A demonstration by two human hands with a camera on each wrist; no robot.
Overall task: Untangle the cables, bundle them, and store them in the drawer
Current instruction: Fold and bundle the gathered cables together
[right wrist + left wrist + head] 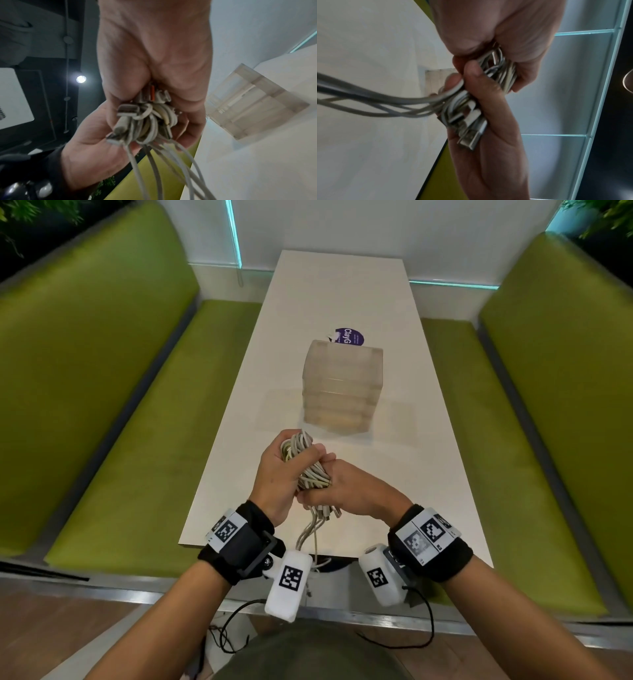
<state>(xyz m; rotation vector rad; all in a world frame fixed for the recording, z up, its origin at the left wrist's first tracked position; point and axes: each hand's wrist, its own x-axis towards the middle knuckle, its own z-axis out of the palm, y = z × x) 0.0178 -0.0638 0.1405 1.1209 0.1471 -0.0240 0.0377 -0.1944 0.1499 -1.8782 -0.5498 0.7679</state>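
We held the cables (305,463) as one coiled hank between both hands, above the near end of the white table (404,440). Our left hand (277,474) was wrapped round the upper part of the coil, fingers curled over it; our right hand (356,491) clamped the lower part, where the plugs (471,136) stuck out past the palm. Below our grip several loose tails (310,534) hung down toward our body and off the table edge, so the hank was not fully gathered. Its long axis ran up and away from us, tilted a little leftward.

Straight ahead of the grip, beyond the top loops and well apart from them, stood the translucent drawer unit (340,386) with its fronts facing us. No drawer looked pulled out. We judged the left hand nearer to it, though either hand would have to let go first to open one.
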